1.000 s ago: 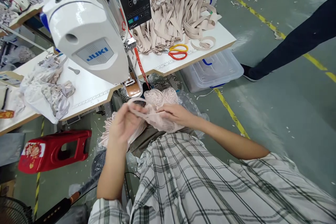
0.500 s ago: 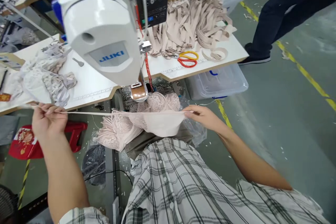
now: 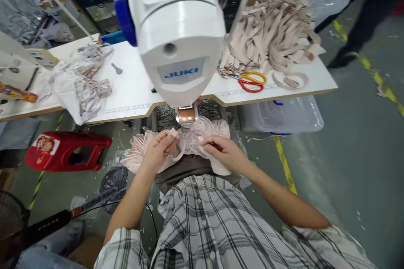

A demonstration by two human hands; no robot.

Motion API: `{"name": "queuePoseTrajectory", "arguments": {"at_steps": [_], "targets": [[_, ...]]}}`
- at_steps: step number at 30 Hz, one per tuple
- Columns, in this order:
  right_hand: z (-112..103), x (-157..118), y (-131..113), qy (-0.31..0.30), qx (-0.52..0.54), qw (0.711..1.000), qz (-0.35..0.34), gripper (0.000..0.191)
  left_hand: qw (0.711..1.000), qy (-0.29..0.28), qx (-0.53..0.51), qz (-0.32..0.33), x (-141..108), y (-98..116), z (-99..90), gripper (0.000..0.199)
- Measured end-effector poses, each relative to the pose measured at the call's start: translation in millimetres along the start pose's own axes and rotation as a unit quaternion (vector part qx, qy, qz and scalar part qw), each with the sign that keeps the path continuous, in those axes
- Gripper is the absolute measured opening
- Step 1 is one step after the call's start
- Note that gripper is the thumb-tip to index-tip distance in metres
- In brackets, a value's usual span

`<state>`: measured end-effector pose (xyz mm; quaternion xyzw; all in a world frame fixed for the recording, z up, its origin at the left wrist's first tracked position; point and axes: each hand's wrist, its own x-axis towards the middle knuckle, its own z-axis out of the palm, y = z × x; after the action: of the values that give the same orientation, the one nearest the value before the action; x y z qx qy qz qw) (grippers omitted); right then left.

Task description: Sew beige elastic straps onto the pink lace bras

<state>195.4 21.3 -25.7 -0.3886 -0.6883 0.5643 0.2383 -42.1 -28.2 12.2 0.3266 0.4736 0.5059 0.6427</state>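
Note:
My left hand (image 3: 160, 148) pinches the pale end of a narrow elastic band (image 3: 173, 133) between thumb and fingers. The band loops down from there across my lap. My right hand (image 3: 224, 152), a short way to the right, has its fingers closed on the edge of a pale pink lace bra (image 3: 217, 165); its smooth part hangs below the fingers. More pink lace bras (image 3: 137, 149) lie bunched on my lap, partly behind my left hand. Just above both hands is the lower end of a white sewing machine head (image 3: 183, 42).
Red-and-yellow scissors (image 3: 252, 86) lie on the white table (image 3: 132, 92), beside heaped beige strips (image 3: 268, 29). Patterned fabric (image 3: 83, 88) lies at left. A red stool (image 3: 69, 151) and a clear plastic box (image 3: 284, 113) stand below. Someone's dark-trousered leg (image 3: 362, 25) is at right.
My hands have come together from wide apart, and the band stretched between them has gone slack in a loop. The camera view has swung left.

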Motion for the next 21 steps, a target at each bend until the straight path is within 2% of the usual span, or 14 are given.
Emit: {"name": "queuePoseTrajectory", "arguments": {"at_steps": [2,4,6,8,12,15,17,21], "targets": [[-2.4,9.3,-15.3,-0.007,0.002,0.999,-0.031,0.027,0.993,-0.055,0.106,-0.014,0.6,-4.2,12.3,0.031],[-6.5,15.2,-25.1,-0.009,0.0,0.998,-0.066,0.024,0.966,-0.093,0.241,-0.007,1.5,-3.6,20.9,0.034],[-10.5,18.0,-28.9,-0.014,-0.011,0.995,-0.098,0.02,0.928,-0.104,0.358,0.008,2.0,-1.1,27.6,0.034],[-13.8,18.2,-27.9,-0.017,-0.026,0.993,-0.117,0.016,0.9,-0.104,0.423,0.023,2.4,0.6,32.7,0.033],[-18.3,14.5,-20.9,-0.028,-0.103,0.986,-0.126,0.015,0.867,-0.12,0.483,0.026,3.8,-2.1,38.2,0.03],[-19.4,10.8,-18.8,-0.035,-0.173,0.977,-0.119,0.016,0.865,-0.12,0.486,0.024,5.3,-6.0,39.5,0.031],[-19.2,8.9,-19.6,-0.031,-0.172,0.98,-0.095,0.013,0.872,-0.12,0.474,0.027,6.1,-7.4,39.8,0.031],[-19.4,7.4,-21.9,-0.022,-0.099,0.994,-0.051,0.01,0.878,-0.112,0.464,0.022,7.8,-7.7,39.9,0.03]]}}
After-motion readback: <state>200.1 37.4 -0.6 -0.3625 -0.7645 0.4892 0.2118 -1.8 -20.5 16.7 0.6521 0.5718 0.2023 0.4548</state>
